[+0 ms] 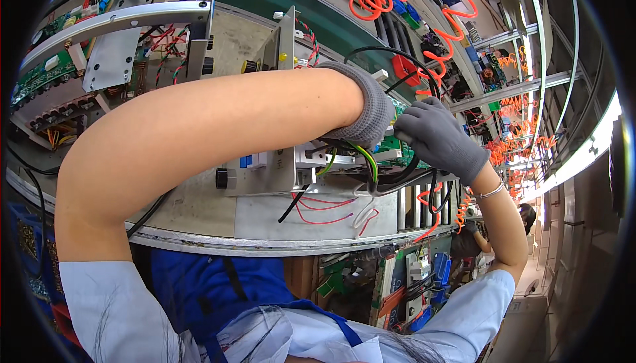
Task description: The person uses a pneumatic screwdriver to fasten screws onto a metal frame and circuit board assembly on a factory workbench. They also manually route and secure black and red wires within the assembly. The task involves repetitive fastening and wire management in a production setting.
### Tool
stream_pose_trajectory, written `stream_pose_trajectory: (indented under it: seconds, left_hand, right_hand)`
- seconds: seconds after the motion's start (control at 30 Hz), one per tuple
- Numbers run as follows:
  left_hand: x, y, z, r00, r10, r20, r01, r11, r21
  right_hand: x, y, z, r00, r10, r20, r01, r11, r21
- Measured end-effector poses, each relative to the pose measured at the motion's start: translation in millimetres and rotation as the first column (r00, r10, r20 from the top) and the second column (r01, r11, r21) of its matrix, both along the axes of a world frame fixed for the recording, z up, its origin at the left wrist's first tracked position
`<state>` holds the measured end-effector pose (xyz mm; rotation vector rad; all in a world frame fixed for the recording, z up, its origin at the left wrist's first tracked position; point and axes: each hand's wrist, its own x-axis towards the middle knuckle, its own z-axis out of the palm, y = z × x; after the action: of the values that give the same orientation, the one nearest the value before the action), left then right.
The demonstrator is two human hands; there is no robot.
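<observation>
My left hand [371, 111], in a grey knit glove, reaches over an open electronic unit with a metal panel [286, 167]. Only the cuff and a little of that glove show, and its fingers are hidden. Just to the right, my right hand [442, 136], also gloved in grey, is closed with curled fingers above the unit's green circuit board [396, 145]. What its fingers grip, if anything, is hidden. A yellow-green wire [371, 157] and thick black cables [401, 176] hang below the hands. Loose red wires [324, 212] lie at the near side.
A second open unit [112, 61] with boards and wiring stands at the left. Orange coiled hoses [374, 1] hang across the far side, close to a red block [405, 70]. The bench's metal edge [265, 245] runs before me. Another person [472, 238] is at the right.
</observation>
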<state>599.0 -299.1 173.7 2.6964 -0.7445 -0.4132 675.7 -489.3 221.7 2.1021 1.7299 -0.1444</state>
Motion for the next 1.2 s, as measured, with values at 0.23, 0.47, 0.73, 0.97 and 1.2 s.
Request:
stream_pose_trajectory:
  seconds: [0.23,0.47,0.73,0.97,1.2]
  left_hand:
    - [-1,3,-3,0.999,0.018,0.030,-0.017,1.000,-0.009]
    - [-1,2,-4,0.999,0.038,0.021,-0.037,0.999,-0.010]
    - [-1,3,-3,0.999,0.008,0.041,-0.009,1.000,0.012]
    - [12,-5,-16,0.986,-0.091,0.140,0.086,0.996,0.039]
    - [17,-11,-17,0.991,-0.099,0.087,0.096,0.995,0.039]
  right_hand:
    - [3,3,0,1.000,0.019,0.017,-0.019,1.000,-0.017]
    - [0,-1,0,0.999,0.024,-0.028,-0.023,0.999,0.036]
    - [5,-19,-17,0.998,0.052,-0.025,-0.046,0.976,0.212]
    - [12,-31,-25,0.995,0.035,-0.090,-0.012,0.971,0.240]
    - [0,-14,-6,0.994,0.098,0.052,-0.099,0.995,0.021]
